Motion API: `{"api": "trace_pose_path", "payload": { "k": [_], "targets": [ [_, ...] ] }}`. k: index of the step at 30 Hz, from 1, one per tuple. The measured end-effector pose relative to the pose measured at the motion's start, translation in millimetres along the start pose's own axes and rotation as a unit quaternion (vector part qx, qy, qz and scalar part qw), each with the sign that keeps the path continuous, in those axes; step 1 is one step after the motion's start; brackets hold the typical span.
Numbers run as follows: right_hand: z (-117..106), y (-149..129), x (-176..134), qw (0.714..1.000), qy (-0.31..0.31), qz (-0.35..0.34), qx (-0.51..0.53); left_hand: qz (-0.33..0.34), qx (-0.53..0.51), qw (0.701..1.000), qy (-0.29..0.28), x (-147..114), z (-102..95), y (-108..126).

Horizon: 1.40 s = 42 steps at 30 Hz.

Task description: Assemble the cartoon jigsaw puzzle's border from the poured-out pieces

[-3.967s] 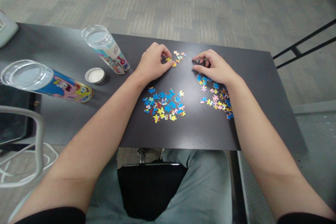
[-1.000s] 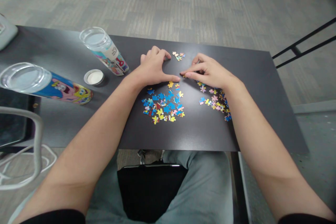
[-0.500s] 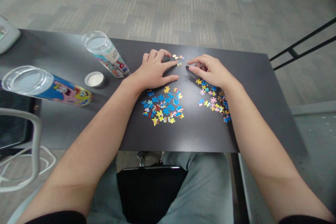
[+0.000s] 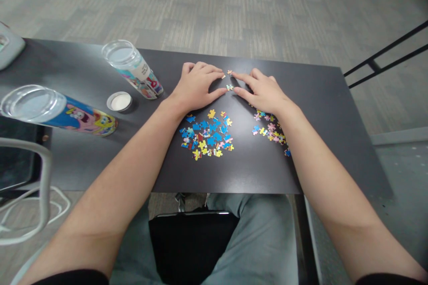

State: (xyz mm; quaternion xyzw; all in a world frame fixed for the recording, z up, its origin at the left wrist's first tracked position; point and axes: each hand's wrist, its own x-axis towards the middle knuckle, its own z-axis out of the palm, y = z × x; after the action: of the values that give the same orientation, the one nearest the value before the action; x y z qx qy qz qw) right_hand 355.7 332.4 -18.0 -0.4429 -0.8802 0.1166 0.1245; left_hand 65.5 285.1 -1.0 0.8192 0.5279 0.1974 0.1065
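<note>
Several jigsaw puzzle pieces [image 4: 229,87] lie near the far side of the dark table, between my two hands. My left hand [image 4: 199,85] is palm down with thumb and index finger apart; the thumb tip meets the nearer pieces, and the index tip is by a small pale piece [image 4: 223,77]. From the other side, my right hand [image 4: 262,91] reaches in, thumb and index finger apart, its index tip at a farther puzzle piece [image 4: 229,72]. One pile of blue and yellow pieces [image 4: 210,136] sits below my left hand. My right wrist partly hides another pile [image 4: 270,131].
Two clear-topped printed canisters [image 4: 36,102] [image 4: 133,69] stand on the left, with a small round white lid [image 4: 119,101] between them. A grey-white object [image 4: 9,46] is at the far left corner. A black metal rail [image 4: 384,64] lies beyond the table's right edge.
My right hand has moved left and its fingers have spread towards the small pieces. The nearer pieces have shifted slightly towards me; my left thumb now touches them.
</note>
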Motion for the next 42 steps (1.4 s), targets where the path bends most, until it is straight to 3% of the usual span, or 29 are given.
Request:
{"api": "trace_pose_path", "payload": {
  "k": [7, 20, 25, 30, 35, 42],
  "targets": [
    [-5, -4, -1, 1.000, -0.019, 0.016, -0.008, -0.026, -0.012, 0.998, 0.048, 0, -3.7, 3],
    [-9, -11, 1, 0.999, -0.015, 0.033, -0.012, -0.111, -0.071, 0.991, 0.022, 6, -4.5, -7],
    [-22, 8, 1, 0.998, -0.009, 0.003, 0.070, -0.040, -0.095, 0.995, -0.020, -2, -12.4, -8],
    [-23, 15, 1, 0.995, 0.006, -0.020, 0.102, 0.013, -0.069, 0.997, -0.019, -5, -8.0, -1],
    [-26, 21, -3, 0.995, -0.032, -0.038, 0.086, 0.057, -0.029, 0.994, -0.093, -9, -8.7, 11],
    [-37, 41, -25, 0.990, -0.046, -0.032, 0.131, 0.056, -0.025, 0.990, -0.131, -57, -14.9, 38]
  ]
}}
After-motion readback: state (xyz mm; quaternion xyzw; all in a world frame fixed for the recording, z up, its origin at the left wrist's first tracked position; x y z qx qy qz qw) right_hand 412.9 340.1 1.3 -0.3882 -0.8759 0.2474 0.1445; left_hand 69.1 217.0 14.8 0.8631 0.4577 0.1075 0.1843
